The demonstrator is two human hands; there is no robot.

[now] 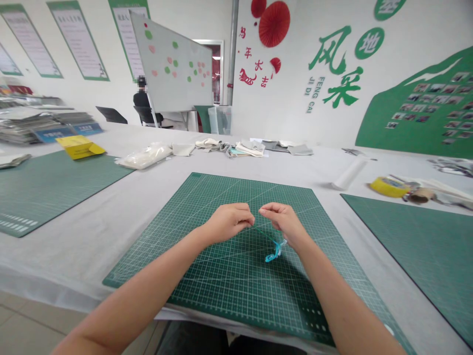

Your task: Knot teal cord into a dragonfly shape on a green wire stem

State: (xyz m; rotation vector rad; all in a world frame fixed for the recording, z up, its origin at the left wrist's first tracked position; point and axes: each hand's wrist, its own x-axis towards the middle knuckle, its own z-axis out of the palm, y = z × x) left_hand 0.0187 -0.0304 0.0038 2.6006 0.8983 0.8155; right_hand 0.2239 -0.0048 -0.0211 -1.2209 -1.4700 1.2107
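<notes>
Over the green cutting mat (221,276), my left hand (233,220) is closed, its fingertips pinching a thin green thread (266,233). The thread slants down to a small light-blue piece (272,254), which looks like looped cord or yarn and hangs above the mat. My right hand (284,221) is closed too, thumb and forefinger pressed together near my left fingertips. The pale upper end of the blue piece meets the underside of my right hand, where the curled fingers are hidden. Whether anything sits in the right fingertips is too small to see.
More cutting mats lie left (55,192) and right (417,246). A yellow folded card (80,147), a plastic bag (146,156), fabric scraps (251,148) and yellow tape (389,187) lie on the table. A person (142,96) sits near the whiteboard (173,64).
</notes>
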